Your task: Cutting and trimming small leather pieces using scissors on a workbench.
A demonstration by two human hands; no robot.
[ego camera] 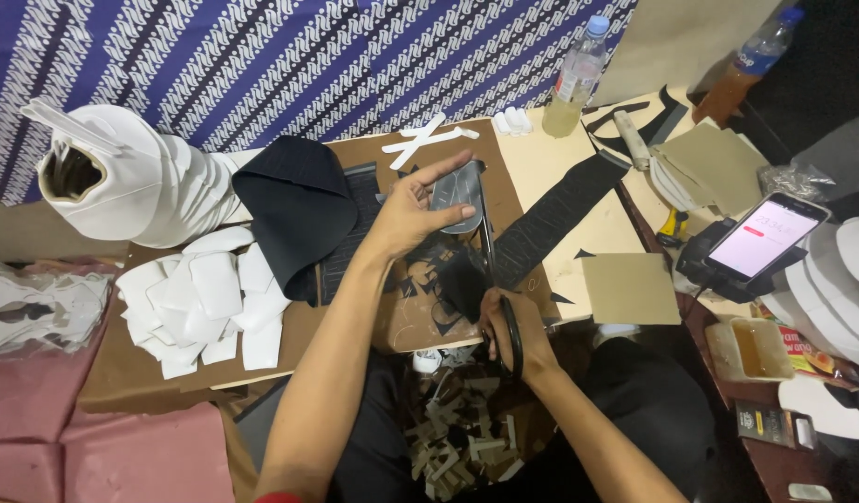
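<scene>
Pinched between your left hand [413, 210] thumb and fingers is a grey shaped piece [456, 197], held up over the brown cutting board [355, 321]; your right hand [515, 333] is closed through the loops of the black scissors [497, 284], whose blades run up toward that piece.

Risk, judged from this view: your left fingertips sit close to the blade line, so a slip of the piece could bring them under the cut. Dark offcuts [439, 279] lie under the blades and could snag them or hide the edge you follow.

Left of the board's centre lies a heap of white cut pieces [201, 303], and behind it a stack of white moulded forms [136, 182]. A black fabric piece [294, 210] rests on the board beside your left forearm.

Right of the board: a clear bottle with a blue cap [577, 79] holding pale liquid, its label light-coloured; a square tan card [630, 289]; a phone [767, 237] with a lit white and pink screen, propped on a dark stand. Farther right sits a small tub of amber liquid [751, 347], open and near the table edge, liable to spill if knocked. A small dark packet [765, 424] lies below it.
</scene>
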